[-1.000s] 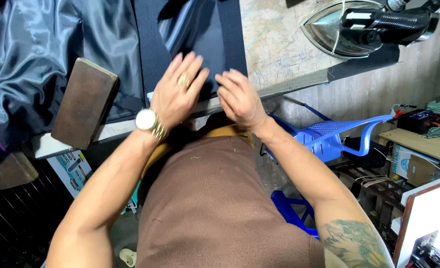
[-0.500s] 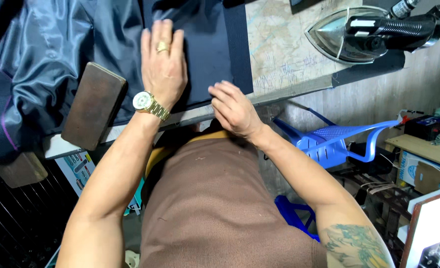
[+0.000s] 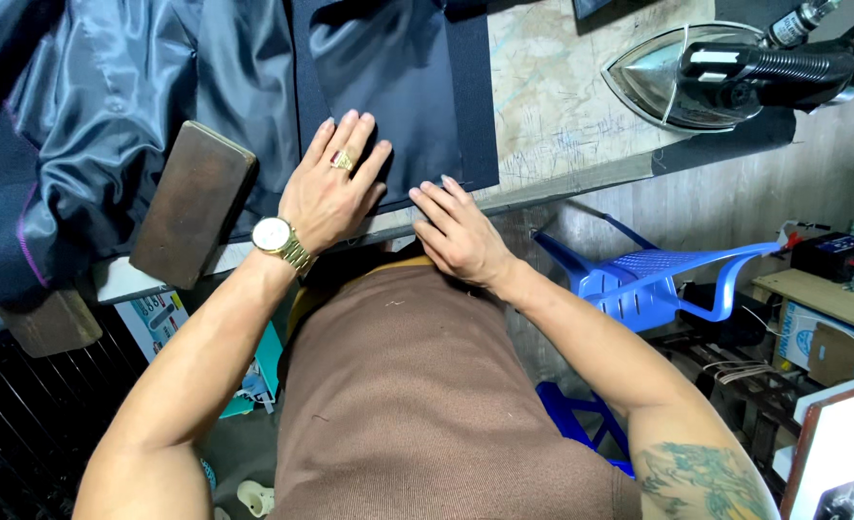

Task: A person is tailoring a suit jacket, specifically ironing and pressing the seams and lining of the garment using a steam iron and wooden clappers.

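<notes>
ok, nearest first: my right hand (image 3: 456, 234) sits at the near tabletop (image 3: 581, 116) edge, fingers stretched flat and together, tips on the bottom hem of the dark navy fabric panel (image 3: 403, 91). it holds nothing, just presses. my left hand (image 3: 330, 188) lies just beyond it, palm down, fingers fanned wide on the same panel, nothing gripped either.

risks as i read them:
- the panel's lower edge is right at the tabletop lip. uneven pressure between the two hands could drag it over the edge or skew the hem.
- the ring on the left hand could snag the weave if that palm slides.
- the wooden block (image 3: 194, 202) sits just left of the left wrist, partly overhanging the near edge. an elbow bump could tip it off.
- the shiny lining fabric (image 3: 109, 106) bunched at the far left looks slippery; its weight could pull the panel sideways.
- the iron (image 3: 725, 72) rests far right, well apart from both hands. can't tell if it's hot; a careless reach there is the burn risk.
</notes>
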